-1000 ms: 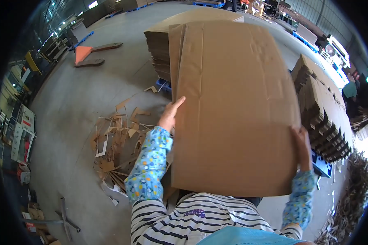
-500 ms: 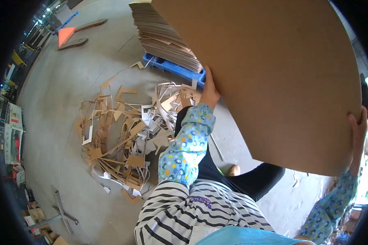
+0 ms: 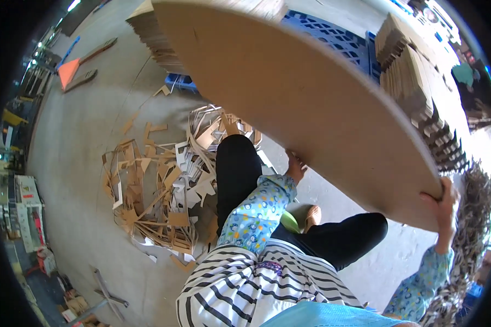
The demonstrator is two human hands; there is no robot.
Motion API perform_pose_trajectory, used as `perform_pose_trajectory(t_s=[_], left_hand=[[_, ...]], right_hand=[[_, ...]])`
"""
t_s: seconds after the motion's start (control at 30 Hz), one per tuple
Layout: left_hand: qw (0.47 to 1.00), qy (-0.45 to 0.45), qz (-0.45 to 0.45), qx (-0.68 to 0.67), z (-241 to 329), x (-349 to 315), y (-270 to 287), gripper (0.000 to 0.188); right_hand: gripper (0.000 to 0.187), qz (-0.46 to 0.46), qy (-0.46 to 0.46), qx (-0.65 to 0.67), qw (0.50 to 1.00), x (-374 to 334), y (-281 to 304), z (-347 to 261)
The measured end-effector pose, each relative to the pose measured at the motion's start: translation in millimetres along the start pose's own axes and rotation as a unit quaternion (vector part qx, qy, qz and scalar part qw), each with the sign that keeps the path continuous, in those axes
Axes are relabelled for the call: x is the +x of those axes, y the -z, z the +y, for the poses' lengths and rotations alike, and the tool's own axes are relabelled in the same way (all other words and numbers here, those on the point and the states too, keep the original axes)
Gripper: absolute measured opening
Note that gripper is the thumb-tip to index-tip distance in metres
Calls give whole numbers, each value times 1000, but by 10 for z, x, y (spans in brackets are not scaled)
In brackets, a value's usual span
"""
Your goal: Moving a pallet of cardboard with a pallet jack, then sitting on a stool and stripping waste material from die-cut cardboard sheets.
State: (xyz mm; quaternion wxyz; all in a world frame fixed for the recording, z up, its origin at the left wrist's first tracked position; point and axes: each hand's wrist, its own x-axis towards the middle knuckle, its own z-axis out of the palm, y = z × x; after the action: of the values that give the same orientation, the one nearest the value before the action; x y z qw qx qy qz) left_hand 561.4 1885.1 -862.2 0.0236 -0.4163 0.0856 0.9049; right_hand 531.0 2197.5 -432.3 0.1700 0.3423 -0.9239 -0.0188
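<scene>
A large brown cardboard sheet (image 3: 300, 103) spans the upper middle of the view, tilted so that its top edge shows as a long curve. My left hand (image 3: 295, 166) grips its lower edge, with part of the fingers hidden against the board. At the sheet's right end my right hand (image 3: 444, 206) is closed on the edge, thumb on the near face. Both forearms wear blue patterned sleeves. Behind the sheet's left end stands a stack of cardboard (image 3: 154, 41), partly covered by it.
Cardboard offcuts (image 3: 163, 191) lie heaped on the floor to my left. Beyond the sheet is a blue plastic pallet (image 3: 333, 35), with stacked cut cardboard (image 3: 414, 82) right of it. Shredded scrap (image 3: 472, 229) is piled at the far right. An orange pallet jack (image 3: 71, 72) stands far left.
The sheet has tipped from facing me broadly to a flatter slant, uncovering the blue pallet and right-hand stacks. My left hand has moved lower and slightly right along its edge; both hands still hold it.
</scene>
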Motion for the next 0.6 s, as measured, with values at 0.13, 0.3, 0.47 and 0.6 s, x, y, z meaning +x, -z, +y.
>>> perform_pose_trajectory(t_s=[0.13,0.3,0.47,0.6], left_hand=[[807,-359,42,467,558,15,1054,38],[549,-551,-127,616,770,-1682,-684,52],[81,-644,-103,754,1723,-2188,-1323,67],[84,-475,-156,862,1959,-1753,-1353,59]], right_hand=[[52,-65,116,124,983,340,-1440,-481],[54,-98,-41,95,990,-605,-1747,67],[53,-61,-1,108,992,-566,-1713,-139],[49,-68,-64,63,994,-624,-1699,-73]])
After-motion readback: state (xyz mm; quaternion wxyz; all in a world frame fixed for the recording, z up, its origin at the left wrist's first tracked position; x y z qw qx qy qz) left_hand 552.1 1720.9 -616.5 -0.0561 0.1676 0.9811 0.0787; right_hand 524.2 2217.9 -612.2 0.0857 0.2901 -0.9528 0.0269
